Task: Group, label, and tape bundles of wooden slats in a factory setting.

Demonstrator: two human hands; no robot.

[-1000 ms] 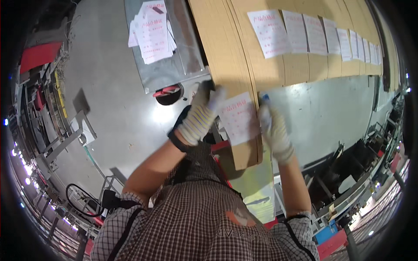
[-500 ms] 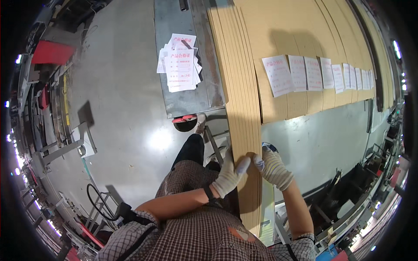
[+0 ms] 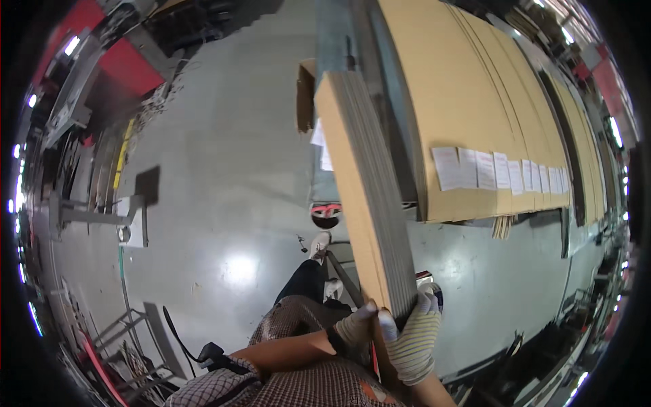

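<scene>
A long stack of tan, cardboard-like strips slants away from my body, its layered grey edges turned up and to the right. Both gloved hands grip its near end. My left hand is closed on the left side, thumb along the tan face, the other fingers mostly hidden. My right hand, in a striped glove, wraps the right corner with its thumb on the near end. Beyond the stack, white printed slips lie partly covered on a grey metal bench.
Large tan panels lie to the right, with a row of white slips along their near edge. A red-and-black round object is below the bench end. A grey metal stand is on the left floor.
The stack has been tipped so its grey layered edges show, and its far end now lies over the bench and slips. Both hands have come nearer my body with it. My view has shifted.
</scene>
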